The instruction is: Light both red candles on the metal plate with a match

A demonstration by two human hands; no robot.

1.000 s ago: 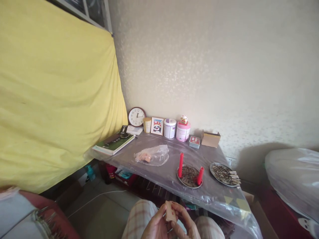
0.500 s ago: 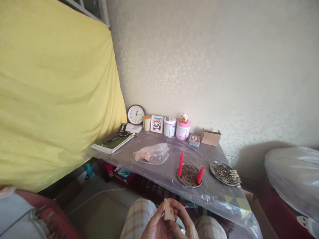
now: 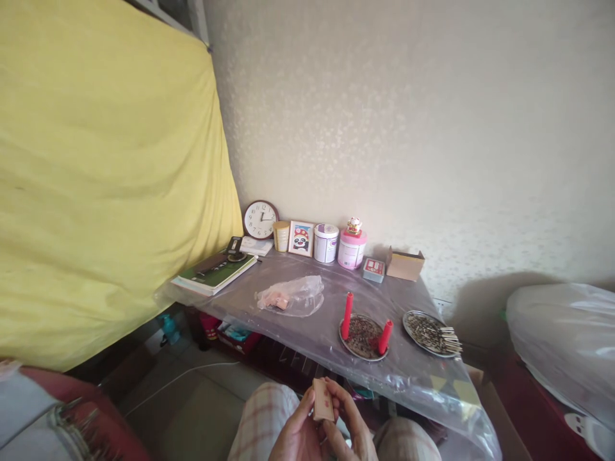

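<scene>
**Both hands on a small tan box, bottom centre**

At the bottom centre of the frame I see my left hand (image 3: 295, 435) and right hand (image 3: 354, 430) raised over my lap, both grasping a small tan box (image 3: 323, 399) with a red mark. It stands upright, pinched between the left thumb and the right fingers. Just above it, the plastic-covered table (image 3: 307, 333) carries a plate (image 3: 362, 358) with two red candles (image 3: 346, 307). To the right is a second plate (image 3: 406, 323) of sticks, and left of centre a clear bag (image 3: 298, 294).
</scene>
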